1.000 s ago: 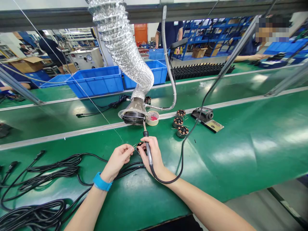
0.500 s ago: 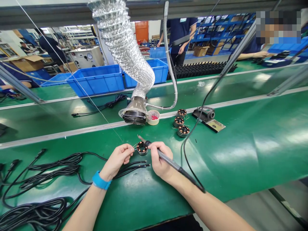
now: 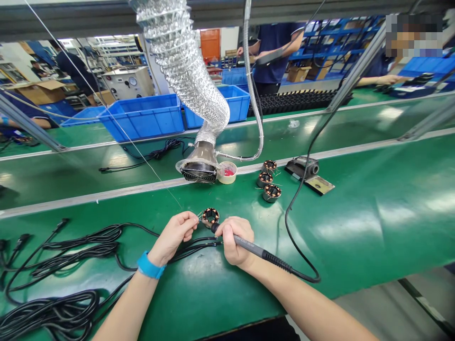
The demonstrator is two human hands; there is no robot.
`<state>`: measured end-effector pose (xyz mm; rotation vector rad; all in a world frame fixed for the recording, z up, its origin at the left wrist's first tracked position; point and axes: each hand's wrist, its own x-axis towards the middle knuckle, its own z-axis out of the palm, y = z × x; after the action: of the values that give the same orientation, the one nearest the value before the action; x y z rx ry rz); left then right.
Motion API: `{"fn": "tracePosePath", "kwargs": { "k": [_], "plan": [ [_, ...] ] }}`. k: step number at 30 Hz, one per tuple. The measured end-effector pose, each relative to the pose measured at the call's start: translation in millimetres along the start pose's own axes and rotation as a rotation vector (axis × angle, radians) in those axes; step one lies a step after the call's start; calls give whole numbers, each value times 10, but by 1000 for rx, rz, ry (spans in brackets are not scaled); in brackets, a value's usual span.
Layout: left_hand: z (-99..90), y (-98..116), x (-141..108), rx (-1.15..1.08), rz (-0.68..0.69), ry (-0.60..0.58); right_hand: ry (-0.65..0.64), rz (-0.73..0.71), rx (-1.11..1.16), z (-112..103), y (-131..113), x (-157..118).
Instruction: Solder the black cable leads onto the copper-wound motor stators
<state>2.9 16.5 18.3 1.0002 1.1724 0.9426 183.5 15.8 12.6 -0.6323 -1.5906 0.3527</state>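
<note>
A small ring-shaped coil with copper windings (image 3: pixel 210 216) sits on the green bench in front of me. My left hand (image 3: pixel 183 229) is closed in a pinch at its left side, beside thin wires; what lies between the fingertips is too small to make out. My right hand (image 3: pixel 235 240) is wrapped round a grey soldering iron (image 3: pixel 250 245), whose tip reaches the coil's lower left edge, near the wires. Black cables (image 3: pixel 199 246) with bare ends lie just below the coil, partly behind my left hand.
An extraction hood (image 3: pixel 199 169) hangs beyond the coil, beside a round tub (image 3: pixel 227 172). Several coils (image 3: pixel 272 193) and an iron stand (image 3: pixel 309 173) are at the right. Coiled black cables (image 3: pixel 64 308) cover the left. Blue bins (image 3: pixel 142 118) and people are behind.
The iron's tip has moved down and left from above the coil to its lower left edge. The iron's cord has swung right. My left hand has hardly moved.
</note>
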Motion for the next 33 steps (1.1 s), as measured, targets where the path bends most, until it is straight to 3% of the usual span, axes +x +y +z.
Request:
{"fn": "tracePosePath", "kwargs": {
  "k": [17, 33],
  "plan": [
    [-3, -33, 23, 8, 17, 9, 91, 122, -102, -35, -87, 85],
    [16, -15, 6, -4, 11, 1, 90, 87, -80, -39, -78, 92]
  ]
}}
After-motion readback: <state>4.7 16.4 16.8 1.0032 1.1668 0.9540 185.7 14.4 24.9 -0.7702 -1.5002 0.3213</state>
